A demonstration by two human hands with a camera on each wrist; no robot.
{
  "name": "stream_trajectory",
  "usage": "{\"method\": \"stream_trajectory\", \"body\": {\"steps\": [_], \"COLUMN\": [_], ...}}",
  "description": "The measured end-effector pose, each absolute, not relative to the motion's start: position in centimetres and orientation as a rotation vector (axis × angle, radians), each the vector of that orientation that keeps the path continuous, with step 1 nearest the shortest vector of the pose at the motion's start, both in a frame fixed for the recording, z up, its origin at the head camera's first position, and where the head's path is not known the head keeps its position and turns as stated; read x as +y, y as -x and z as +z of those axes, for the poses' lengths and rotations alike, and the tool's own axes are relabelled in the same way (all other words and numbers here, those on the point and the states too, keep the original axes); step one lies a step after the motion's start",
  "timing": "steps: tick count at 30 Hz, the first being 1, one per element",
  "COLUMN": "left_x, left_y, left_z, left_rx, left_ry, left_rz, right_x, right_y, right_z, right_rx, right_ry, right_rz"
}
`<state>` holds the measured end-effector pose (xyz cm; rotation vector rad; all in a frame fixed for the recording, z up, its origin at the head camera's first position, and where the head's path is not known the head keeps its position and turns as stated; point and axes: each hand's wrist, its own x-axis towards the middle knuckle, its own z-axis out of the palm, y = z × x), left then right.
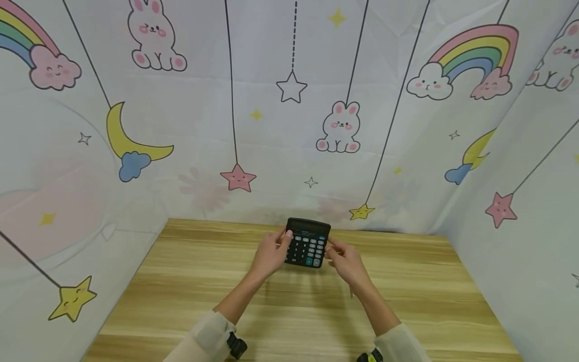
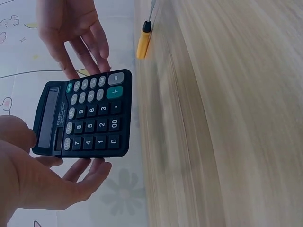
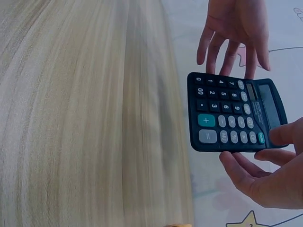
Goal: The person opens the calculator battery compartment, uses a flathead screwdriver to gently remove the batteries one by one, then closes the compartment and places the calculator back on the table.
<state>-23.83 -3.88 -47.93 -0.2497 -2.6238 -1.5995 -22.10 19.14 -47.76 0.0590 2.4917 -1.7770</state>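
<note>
A black desk calculator (image 1: pixel 307 244) is held over the wooden table, its keys and display turned up toward the head camera. My left hand (image 1: pixel 270 254) grips its left side, with the thumb over the face near the display and the other fingers behind. On the opposite side my right hand (image 1: pixel 347 261) holds the edge. In the right wrist view, the right thumb (image 3: pixel 282 135) overlaps the corner by the display, with fingers along the edge below. A large teal plus key (image 2: pixel 114 92) stands out among grey and black keys.
On the table (image 1: pixel 203 281) lies a screwdriver with a yellow handle (image 2: pixel 143 45), close to my right hand in the left wrist view. White cloth walls (image 1: pixel 199 125) printed with rabbits, stars and rainbows stand at the back and both sides.
</note>
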Motion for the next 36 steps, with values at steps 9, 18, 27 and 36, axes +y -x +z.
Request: {"method": "stream_trajectory", "body": {"steps": [9,18,27,36], "left_x": [-4.04,-3.95,-3.88,-3.88], "left_y": [23.59,23.65,23.86,23.76], "left_z": [-47.64,-47.53,-47.48,-47.46], "left_rx": [-2.631,-2.625,-2.61,-2.606], "left_ry": [0.191,0.083,0.02,0.026], "left_rz": [-1.721,-1.859,-1.902,-1.936], "right_x": [19.4,19.79,19.96,20.07], "right_y": [22.4,22.71,22.97,22.97], "right_z": [-47.48,-47.53,-47.49,-47.28], "right_rx": [2.469,2.457,2.399,2.347], "right_ry": [-0.088,-0.137,-0.134,-0.12], "right_rz": [-1.815,-1.846,-1.918,-1.979]}}
